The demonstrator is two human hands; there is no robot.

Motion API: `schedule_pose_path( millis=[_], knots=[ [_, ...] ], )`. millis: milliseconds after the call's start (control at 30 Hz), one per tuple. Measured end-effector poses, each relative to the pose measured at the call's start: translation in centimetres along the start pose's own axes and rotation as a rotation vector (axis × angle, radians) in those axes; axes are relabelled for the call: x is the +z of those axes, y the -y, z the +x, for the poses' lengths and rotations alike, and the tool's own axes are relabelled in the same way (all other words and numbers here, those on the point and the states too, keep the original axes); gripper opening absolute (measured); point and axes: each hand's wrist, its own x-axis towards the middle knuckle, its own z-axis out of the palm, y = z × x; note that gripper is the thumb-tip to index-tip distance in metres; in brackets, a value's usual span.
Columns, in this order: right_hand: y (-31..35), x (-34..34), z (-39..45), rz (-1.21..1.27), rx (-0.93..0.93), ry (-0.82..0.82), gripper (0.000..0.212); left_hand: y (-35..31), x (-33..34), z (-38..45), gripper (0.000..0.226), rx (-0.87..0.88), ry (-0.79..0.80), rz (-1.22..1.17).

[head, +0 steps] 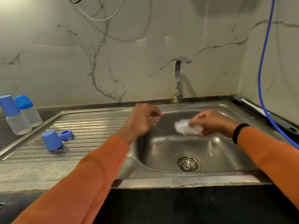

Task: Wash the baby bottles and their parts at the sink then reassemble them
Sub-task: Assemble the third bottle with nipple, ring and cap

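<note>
Right hand [213, 122], right of centre over the basin of the steel sink [161, 143]: fingers curled round a clear baby bottle [188, 126]. Bottle lies on its side, long axis roughly left to right across the frame, free end pointing left toward the other hand. Body is transparent plastic, blurred and glary; which end is the mouth cannot be told.

Left hand [144, 120], centre of frame above the basin's left rim: thumb and fingertips pinched on a small pale translucent piece [153, 118], possibly the teat; too blurred to be sure. The two hands are apart, with a gap between piece and bottle.

Left edge of frame, on the dark counter beside the draining board: two assembled bottles [21, 120], upright, clear bodies, blue tops, touching or nearly so. The nearer one carries a smooth blue cap; the farther shows a ribbed collar.

On the ribbed steel draining board [97, 126], lower left: a loose blue cap [52, 140], tapered, standing with its open end down, slightly tilted. Just beside it to the right, a blue screw ring [66, 134], lying flat, hole up.

Chrome tap [178, 78] at upper centre, spout turned right. Round slotted drain strainer [187, 163] in the basin floor. Marble-veined wall behind.
</note>
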Motion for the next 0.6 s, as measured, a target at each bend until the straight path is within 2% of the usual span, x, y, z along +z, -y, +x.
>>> schedule_pose_path(
  millis=[33,67,100,167,200,233,267,300,333,400,433,467,533,600],
  knots=[
    [-0.5,0.3,0.1,-0.441,-0.045,-0.116,0.044,0.4,0.6,-0.1,0.012,0.136,0.017,0.272],
    [-0.5,0.4,0.2,-0.693,-0.123,-0.21,0.044,0.5,1.0,-0.2,0.01,0.153,0.023,0.343],
    [-0.6,0.3,0.4,-0.64,-0.148,-0.241,0.042,0.1,1.4,-0.4,0.01,0.116,0.009,0.283],
    [0.6,0.1,0.1,-0.183,-0.182,-0.23,0.033,-0.7,1.6,0.1,0.014,-0.033,-0.085,0.034],
    [1.1,-0.1,0.2,0.024,-0.174,-0.193,0.032,-1.1,1.2,0.5,0.017,-0.14,-0.095,-0.201],
    [1.6,-0.4,0.4,0.204,-0.175,-0.129,0.036,-1.6,0.6,0.8,0.02,-0.269,-0.056,-0.562],
    [1.8,-0.6,0.2,0.334,-0.147,-0.063,0.043,-1.5,0.0,1.1,0.021,-0.357,-0.01,-0.775],
    [1.4,-0.7,0.3,0.404,-0.099,-0.002,0.049,-1.1,-0.5,1.0,0.02,-0.372,-0.008,-0.775],
    [1.0,-0.4,0.1,0.308,-0.054,-0.03,0.049,-0.1,-0.9,0.9,0.017,-0.283,-0.053,-0.486],
    [-0.3,0.4,0.2,-0.29,-0.024,-0.154,0.044,1.3,-0.9,0.2,0.009,-0.051,-0.096,0.217],
    [-0.6,0.5,0.3,-0.522,-0.064,-0.262,0.044,1.7,-0.8,0.0,0.008,0.025,-0.096,0.345],
    [-0.5,0.6,0.5,-0.518,-0.103,-0.283,0.043,1.7,-0.7,-0.1,0.007,0.001,-0.124,0.301],
    [1.1,0.6,0.0,-0.121,-0.162,-0.252,0.037,0.7,-0.9,0.1,0.011,-0.192,-0.24,-0.043],
    [3.0,0.7,-0.3,0.213,-0.155,-0.194,0.04,-0.2,-1.9,0.3,0.013,-0.476,-0.263,-0.499]
  ],
)
